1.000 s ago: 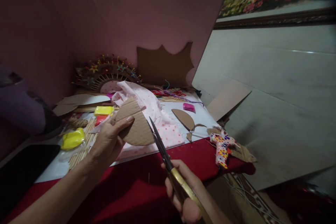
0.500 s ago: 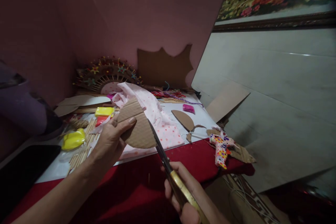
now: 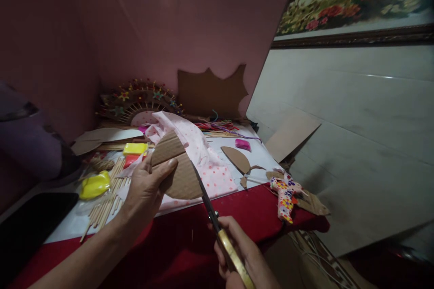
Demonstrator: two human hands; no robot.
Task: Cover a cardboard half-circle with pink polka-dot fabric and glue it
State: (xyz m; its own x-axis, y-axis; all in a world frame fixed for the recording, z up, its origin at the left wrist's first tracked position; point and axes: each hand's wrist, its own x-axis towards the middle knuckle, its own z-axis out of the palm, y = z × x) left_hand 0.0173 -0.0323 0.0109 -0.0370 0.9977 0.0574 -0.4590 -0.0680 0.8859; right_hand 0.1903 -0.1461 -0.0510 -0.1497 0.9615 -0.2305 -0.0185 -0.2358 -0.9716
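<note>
My left hand (image 3: pixel 147 183) pinches a rounded piece of corrugated cardboard (image 3: pixel 183 176) between thumb and fingers, holding it up over the table's near edge. In my right hand (image 3: pixel 233 248) is a pair of scissors (image 3: pixel 213 219) with brass-coloured handles and dark blades. The blades lie along the cardboard's right edge and look nearly closed. Behind the cardboard a pink dotted cloth (image 3: pixel 217 176) is spread in folds. Farther right lies a second curved cardboard piece (image 3: pixel 236 159), with small offcuts near it.
Wooden sticks (image 3: pixel 105 210), yellow packets (image 3: pixel 96 185) and a dark flat device (image 3: pixel 37 216) are at left. A decorated half-round fan shape (image 3: pixel 142 99) and a jagged cardboard sheet (image 3: pixel 212 92) stand at the back. A flower-patterned wrapped object (image 3: pixel 285 196) lies at the red cloth's right edge.
The whole view has shifted slightly, so the scene sits a little lower. The scissor blades stay at the cardboard's right edge, and both hands keep their holds.
</note>
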